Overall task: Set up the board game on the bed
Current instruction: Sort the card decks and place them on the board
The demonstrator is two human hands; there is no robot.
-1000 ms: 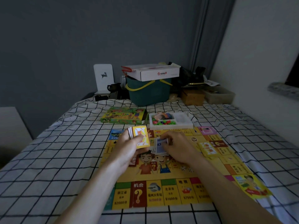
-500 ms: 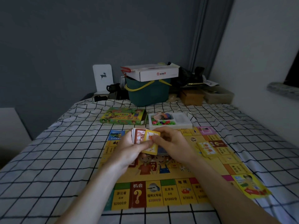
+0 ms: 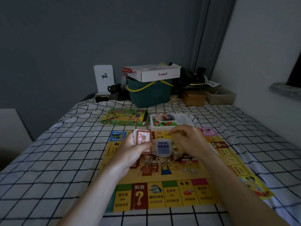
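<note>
Two bare forearms, left hand (image 3: 135, 152) and right hand (image 3: 189, 142) without sleeves, rings or watch.

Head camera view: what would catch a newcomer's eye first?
The bright yellow game board spread on the checked bedsheet stands out. Above its middle, the left hand grips a deck of cards, with a loose blue pile beside it and the right hand curled above.

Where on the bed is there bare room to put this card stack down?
Free: the checked sheet left of the board, and the sheet right of it. Crowded: the board's middle with the blue pile, and the far edge with box and tray.
</note>
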